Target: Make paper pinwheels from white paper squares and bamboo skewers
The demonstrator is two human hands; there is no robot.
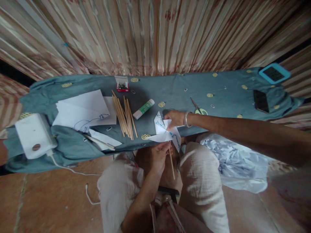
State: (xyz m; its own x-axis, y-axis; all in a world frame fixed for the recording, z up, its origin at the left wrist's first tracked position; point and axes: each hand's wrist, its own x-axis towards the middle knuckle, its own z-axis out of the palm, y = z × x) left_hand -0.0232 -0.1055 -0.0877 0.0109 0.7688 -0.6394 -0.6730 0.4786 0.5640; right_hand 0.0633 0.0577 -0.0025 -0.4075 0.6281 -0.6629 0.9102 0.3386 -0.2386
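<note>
A white paper pinwheel [160,137] with blue drawn lines is at the table's front edge, on a thin wooden stick [172,165] that slants down over my lap. My left hand [160,153] is closed round the stick just below the paper blades. From above, my right hand [175,118], with a bangle on its wrist, presses its fingers on the paper near the pinwheel's middle. What lies under those fingertips is hidden. Close to my right wrist lie scissors [199,110] with pale green handles. A glue stick [143,109] rests left of the pinwheel.
Several wooden sticks [121,113], white paper sheets [82,108] and a red box of small metal pieces [122,85] lie leftward. A white corded device [35,136] sits far left; a phone [261,101] and blue-framed timer [274,73] far right. Below hangs a bag of paper scraps [239,161].
</note>
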